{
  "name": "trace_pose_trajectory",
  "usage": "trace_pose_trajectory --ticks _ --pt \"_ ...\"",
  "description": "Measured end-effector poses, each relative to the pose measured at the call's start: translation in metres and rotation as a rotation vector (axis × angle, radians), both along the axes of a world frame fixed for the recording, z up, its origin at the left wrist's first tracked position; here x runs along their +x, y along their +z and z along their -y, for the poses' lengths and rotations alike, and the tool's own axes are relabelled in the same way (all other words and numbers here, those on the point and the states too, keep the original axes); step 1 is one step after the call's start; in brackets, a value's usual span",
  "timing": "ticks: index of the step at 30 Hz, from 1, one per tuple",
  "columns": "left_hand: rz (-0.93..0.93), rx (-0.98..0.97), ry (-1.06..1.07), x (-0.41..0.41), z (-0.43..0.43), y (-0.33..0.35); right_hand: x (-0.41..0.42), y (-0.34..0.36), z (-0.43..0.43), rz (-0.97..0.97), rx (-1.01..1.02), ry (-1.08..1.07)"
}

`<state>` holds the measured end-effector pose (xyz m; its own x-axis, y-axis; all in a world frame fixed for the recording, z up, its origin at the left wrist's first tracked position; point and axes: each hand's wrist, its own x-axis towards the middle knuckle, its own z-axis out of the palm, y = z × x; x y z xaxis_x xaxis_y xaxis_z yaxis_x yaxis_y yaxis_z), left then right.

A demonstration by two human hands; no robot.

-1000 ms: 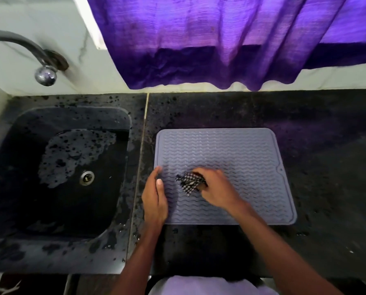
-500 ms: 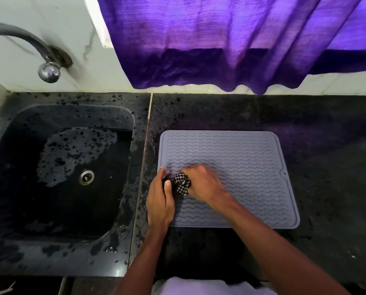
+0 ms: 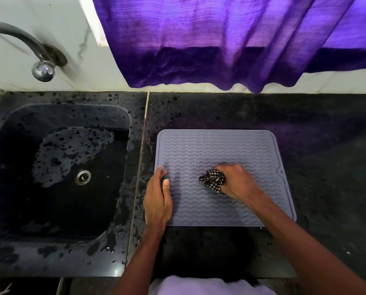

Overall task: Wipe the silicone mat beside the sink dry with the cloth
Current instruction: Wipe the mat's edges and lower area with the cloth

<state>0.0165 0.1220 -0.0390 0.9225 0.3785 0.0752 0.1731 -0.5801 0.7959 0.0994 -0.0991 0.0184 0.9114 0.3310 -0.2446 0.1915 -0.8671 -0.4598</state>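
A grey silicone mat (image 3: 216,150) with wavy ridges lies flat on the black counter, just right of the sink. My right hand (image 3: 239,182) presses a bunched black-and-white checked cloth (image 3: 213,180) onto the middle of the mat; the cloth sticks out to the left of the fist. My left hand (image 3: 157,201) lies flat on the mat's left edge, fingers together, palm down, holding nothing.
A black sink (image 3: 56,171) with a wet floor and a metal drain (image 3: 83,177) sits left of the mat. A metal tap (image 3: 42,70) juts from the wall above it. A purple curtain (image 3: 231,39) hangs over the counter's back edge. Water drops dot the counter (image 3: 327,167).
My right hand has slid the cloth to the right, from beside my left hand at the mat's left edge to the mat's middle. My left hand has stayed on the left edge.
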Motion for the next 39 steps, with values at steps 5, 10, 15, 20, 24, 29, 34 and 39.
trace_pose_trajectory --ticks 5,10,15,20,24,29,34,39 --pt "-0.016 0.108 -0.022 0.002 0.002 -0.003 -0.001 0.001 0.016 0.021 -0.107 -0.069" --pt "0.058 0.391 -0.229 0.013 0.005 -0.009 -0.009 0.005 0.009 0.065 -0.002 -0.086" --pt "0.006 0.527 -0.286 0.017 0.003 -0.018 -0.021 0.005 0.006 0.175 0.033 -0.067" --pt "0.012 0.545 -0.273 0.017 0.003 -0.019 -0.022 0.006 0.024 0.186 0.005 -0.085" --pt "0.034 0.536 -0.274 0.016 0.003 -0.020 -0.021 0.007 0.055 0.185 -0.044 -0.123" --pt "0.054 0.536 -0.269 0.017 0.003 -0.020 -0.021 0.010 0.100 0.177 -0.103 -0.225" --pt "0.084 0.528 -0.262 0.016 0.003 -0.022 -0.022 0.016 0.131 0.124 -0.178 -0.341" --pt "0.086 0.530 -0.262 0.016 0.003 -0.024 -0.019 0.017 0.144 0.148 -0.119 -0.456"
